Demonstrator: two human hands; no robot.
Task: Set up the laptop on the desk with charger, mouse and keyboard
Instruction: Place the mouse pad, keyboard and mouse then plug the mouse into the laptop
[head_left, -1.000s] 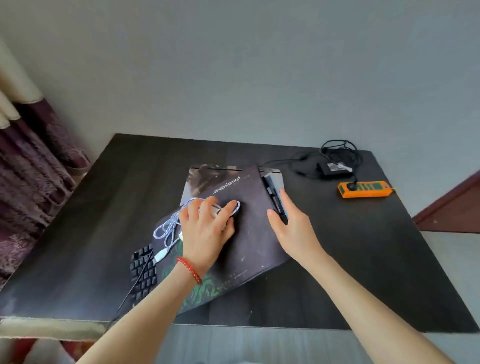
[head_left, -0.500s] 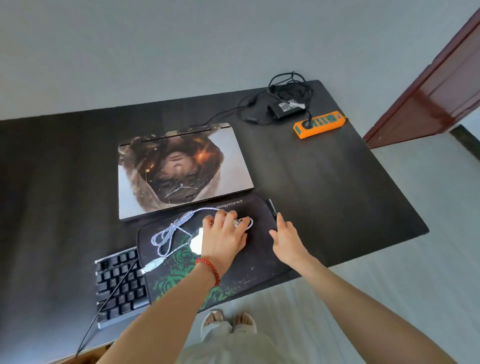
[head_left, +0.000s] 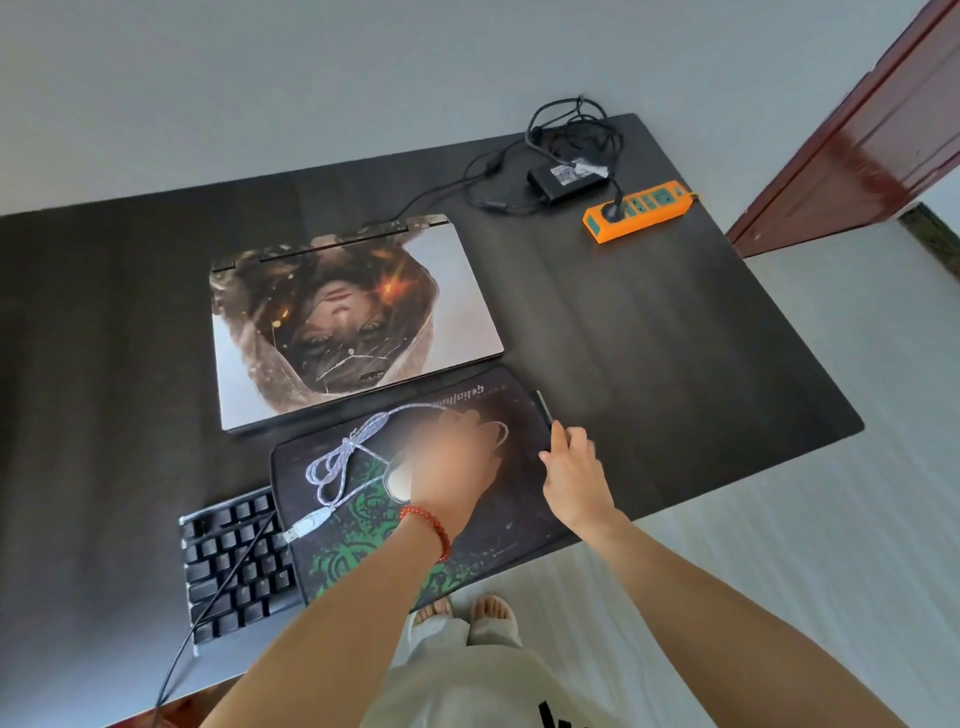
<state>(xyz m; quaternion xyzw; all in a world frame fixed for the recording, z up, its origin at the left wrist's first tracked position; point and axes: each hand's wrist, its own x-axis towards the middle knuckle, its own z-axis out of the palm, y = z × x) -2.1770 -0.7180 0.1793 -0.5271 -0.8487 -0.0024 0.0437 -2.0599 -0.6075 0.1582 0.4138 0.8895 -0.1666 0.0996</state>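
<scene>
Blurred by motion, the left hand (head_left: 452, 457) is resting over the mouse (head_left: 397, 475) on the mat (head_left: 498, 525), grip unclear; the right hand (head_left: 574, 475), fingers relaxed, is touching the mat's edge. Light and probably slick, the mouse is best cupped by its sides. Beyond, the laptop (head_left: 343, 317) is lying closed, charger (head_left: 566, 174) farthest.
</scene>
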